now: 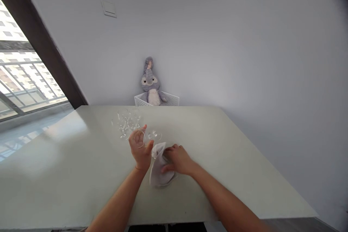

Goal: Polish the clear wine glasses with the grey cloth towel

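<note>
My left hand (pixel 140 152) is curled round a clear wine glass (pixel 144 139), whose round rim shows by the fingers. Just right of these fingers lies a clear stemmed piece (pixel 154 135); I cannot tell whether it belongs to the held glass or to another one. A crumpled pale cloth (pixel 160 174) hangs and rests on the table near the left wrist. On its right side, my right hand (pixel 178 159) grips it, with thumb and fingers bent into the folds. Several clear stemmed glasses (pixel 127 122) stand or lie close together beyond my left hand.
The pale table (pixel 217 188) reaches to the wall. At its far edge is a white perforated basket (pixel 172 99) with a grey plush toy (pixel 150 83) in it. A light switch (pixel 109 8) is on the wall. To the left is a window with a railing (pixel 29 79).
</note>
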Demonstrator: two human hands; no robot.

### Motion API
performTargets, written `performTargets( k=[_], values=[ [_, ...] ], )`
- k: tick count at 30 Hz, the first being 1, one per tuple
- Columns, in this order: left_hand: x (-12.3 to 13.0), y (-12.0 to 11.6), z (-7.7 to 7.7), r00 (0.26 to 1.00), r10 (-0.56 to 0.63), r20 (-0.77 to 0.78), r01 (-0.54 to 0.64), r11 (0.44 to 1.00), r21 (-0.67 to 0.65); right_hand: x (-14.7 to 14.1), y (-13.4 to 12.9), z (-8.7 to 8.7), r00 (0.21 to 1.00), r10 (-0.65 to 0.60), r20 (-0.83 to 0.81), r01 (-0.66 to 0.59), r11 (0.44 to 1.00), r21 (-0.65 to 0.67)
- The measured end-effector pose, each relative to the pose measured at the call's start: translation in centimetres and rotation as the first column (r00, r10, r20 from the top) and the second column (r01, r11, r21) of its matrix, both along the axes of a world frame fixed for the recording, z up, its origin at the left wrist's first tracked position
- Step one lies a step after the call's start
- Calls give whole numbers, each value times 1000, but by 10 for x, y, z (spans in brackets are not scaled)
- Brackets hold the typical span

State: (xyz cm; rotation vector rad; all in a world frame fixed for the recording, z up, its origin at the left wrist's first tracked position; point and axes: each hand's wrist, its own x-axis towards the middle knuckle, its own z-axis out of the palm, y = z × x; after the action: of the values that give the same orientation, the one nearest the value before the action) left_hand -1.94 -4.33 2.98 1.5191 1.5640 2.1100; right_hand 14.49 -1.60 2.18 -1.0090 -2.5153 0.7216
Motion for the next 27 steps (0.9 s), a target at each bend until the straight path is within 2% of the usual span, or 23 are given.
performTargets(
  k=[2, 4, 6, 8, 10, 12, 14, 17, 19, 23, 25, 27],
  values=[
    [0, 4, -2, 998, -40, 38, 34, 989, 146, 14, 10, 19, 988, -73, 133, 69, 997, 31],
    [5, 5, -6, 993, -111, 44, 97, 963, 251, 19, 17, 35, 976, -188, 111, 180, 981, 78],
    [14, 4, -11, 980, -195, 41, 178, 950, 256, 12, 19, 41, 977, -204, 55, 191, 963, 191],
    [23, 2, -17, 962, -268, 47, 251, 940, 232, -1, 19, 38, 990, -123, 65, 99, 952, 290],
    [30, -1, -23, 947, -315, 53, 301, 935, 190, -13, 24, 27, 993, -63, 100, 28, 947, 321],
    [32, -1, -27, 948, -316, 36, 310, 944, 114, -14, 38, 14, 989, -125, 79, 98, 953, 285],
    [31, 2, -32, 958, -285, 13, 285, 958, -4, -1, 63, 4, 960, -279, 33, 265, 939, 219],
    [29, 8, -41, 967, -247, 70, 256, 939, -231, 42, 112, -5, 864, -503, 13, 494, 853, 168],
    [29, 12, -47, 959, -240, 153, 278, 902, -331, 77, 144, -8, 772, -636, 7, 628, 764, 151],
    [29, 18, -53, 940, -222, 258, 303, 891, -338, 136, 189, -15, 574, -819, 17, 813, 572, 110],
    [28, 19, -52, 937, -203, 285, 297, 892, -341, 153, 202, -21, 511, -859, 23, 855, 511, 86],
    [28, 19, -50, 934, -187, 304, 291, 893, -345, 162, 211, -27, 478, -878, 20, 876, 478, 64]
  ],
)
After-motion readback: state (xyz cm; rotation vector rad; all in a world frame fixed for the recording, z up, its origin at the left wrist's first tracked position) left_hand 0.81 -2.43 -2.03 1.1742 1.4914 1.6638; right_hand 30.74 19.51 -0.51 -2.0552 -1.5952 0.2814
